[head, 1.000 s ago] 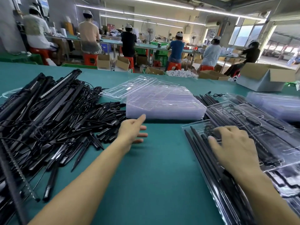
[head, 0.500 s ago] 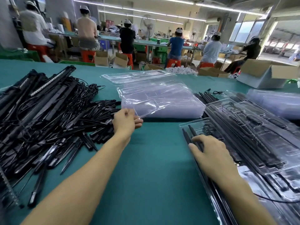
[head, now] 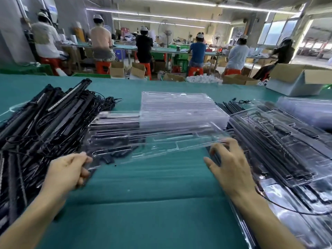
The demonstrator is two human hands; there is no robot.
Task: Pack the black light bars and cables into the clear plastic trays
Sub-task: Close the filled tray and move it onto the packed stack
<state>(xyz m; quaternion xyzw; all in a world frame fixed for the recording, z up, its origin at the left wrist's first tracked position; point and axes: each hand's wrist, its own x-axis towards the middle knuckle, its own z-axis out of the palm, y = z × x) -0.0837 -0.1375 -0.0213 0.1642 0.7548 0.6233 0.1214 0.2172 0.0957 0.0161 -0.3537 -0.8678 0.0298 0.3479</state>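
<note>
An empty clear plastic tray (head: 161, 141) hangs tilted just above the green table, lengthwise across my view. My left hand (head: 67, 171) grips its near left corner. My right hand (head: 228, 164) has its fingers on the tray's right end, spread and curled at the edge. A big heap of black light bars and cables (head: 41, 132) lies on the left. A stack of empty clear trays (head: 179, 108) stands behind the held tray. Packed trays with black bars (head: 280, 150) lie overlapping on the right.
The green table (head: 152, 203) has a bare strip between my arms. A cardboard box (head: 298, 79) sits at the far right edge. More clear trays (head: 305, 112) are piled at the right rear. Several seated workers face another bench beyond the table.
My left hand has pulled one clear tray off the stack and drawn it toward me. My right hand has left the packed trays and moved up to the tray's right end.
</note>
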